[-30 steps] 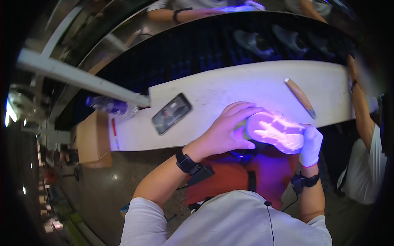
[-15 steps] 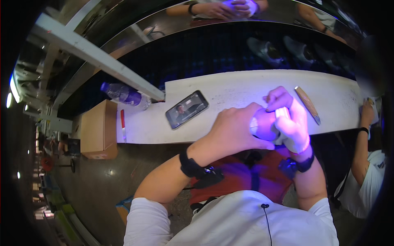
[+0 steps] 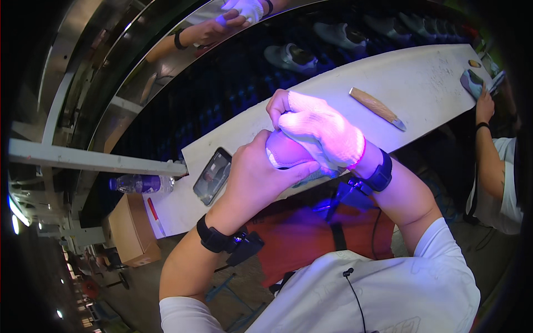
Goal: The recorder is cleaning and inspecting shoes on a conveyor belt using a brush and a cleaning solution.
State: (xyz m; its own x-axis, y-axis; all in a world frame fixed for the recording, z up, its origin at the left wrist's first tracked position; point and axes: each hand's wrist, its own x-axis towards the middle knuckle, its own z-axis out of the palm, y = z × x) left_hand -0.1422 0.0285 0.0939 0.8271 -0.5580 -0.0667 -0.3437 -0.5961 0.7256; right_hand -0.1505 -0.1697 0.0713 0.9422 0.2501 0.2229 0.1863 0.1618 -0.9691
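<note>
Your bare left hand (image 3: 252, 180) and white-gloved right hand (image 3: 322, 133) are together, both clamped on 1 pale shoe (image 3: 283, 152) under violet light, just above the white bench's (image 3: 433, 83) near edge. Black phone (image 3: 212, 176) just left; red pen (image 3: 155, 216), clear plastic bottle (image 3: 139, 183), brown cardboard box (image 3: 130, 230) farther left.

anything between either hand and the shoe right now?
Nothing visible. The bare left hand grips the shoe directly, and the gloved right hand lies on top of it, covering most of it. The phone and wooden tool lie apart on the white bench.
</note>
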